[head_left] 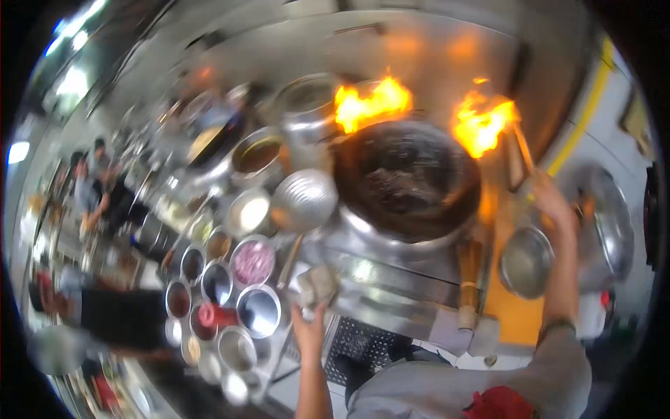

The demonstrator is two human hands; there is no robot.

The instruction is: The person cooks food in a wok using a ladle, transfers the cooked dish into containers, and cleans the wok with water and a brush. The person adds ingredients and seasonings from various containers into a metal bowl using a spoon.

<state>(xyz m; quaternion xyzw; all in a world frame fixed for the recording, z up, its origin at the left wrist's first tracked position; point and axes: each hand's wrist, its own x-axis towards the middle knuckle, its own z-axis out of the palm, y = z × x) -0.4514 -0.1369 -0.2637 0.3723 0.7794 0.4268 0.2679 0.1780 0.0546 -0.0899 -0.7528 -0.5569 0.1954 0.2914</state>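
Note:
My left hand (308,327) is closed on the lower edge of a folded greyish cloth (317,285), beside the metal bowls. To the right, my right hand (548,192) is wrapped round the lower end of a wooden handle (523,148). The handle's upper end reaches the flames at the upper right, where its tip is hidden. Between my hands and farther forward sits a large dark wok (408,178), wet and shiny inside, with flames rising behind it. A perforated ladle (305,199) lies left of the wok.
Several containers stand at the left, one with pink contents (253,262), near a red object (216,315). Pots (257,155) stand beyond. A metal bowl (526,262) sits on the orange board (513,314), under my right forearm. Other people (118,311) are at the far left.

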